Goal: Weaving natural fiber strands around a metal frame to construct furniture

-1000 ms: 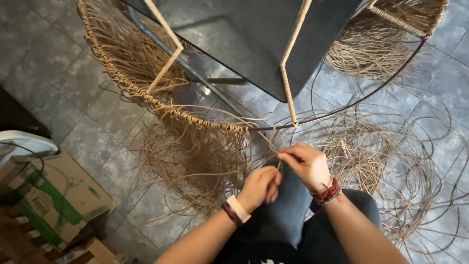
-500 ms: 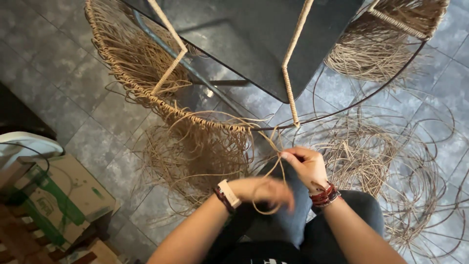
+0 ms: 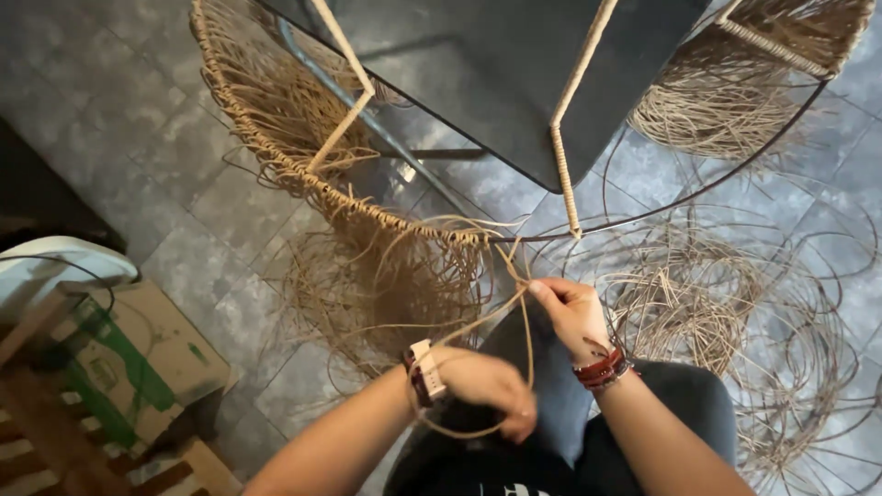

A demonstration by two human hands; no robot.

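Note:
A round metal frame (image 3: 698, 195) lies ahead, its left rim wrapped in woven tan rattan (image 3: 276, 156). My right hand (image 3: 571, 310) pinches a tan rattan strand (image 3: 525, 331) just below the rim, beside a wrapped spoke (image 3: 570, 188). My left hand (image 3: 491, 390) is closed on the same strand lower down, and the strand loops under it. A pale watch sits on my left wrist and red bands on my right.
Loose rattan coils (image 3: 735, 321) spread over the grey tiled floor on the right. More strands hang below the rim (image 3: 367, 285). A cardboard box with green marks (image 3: 129, 358) and a white object (image 3: 55, 266) stand at the left.
My left hand has pulled back from my right hand toward my body, drawing the strand out into a loop. My right hand has stayed at the rim.

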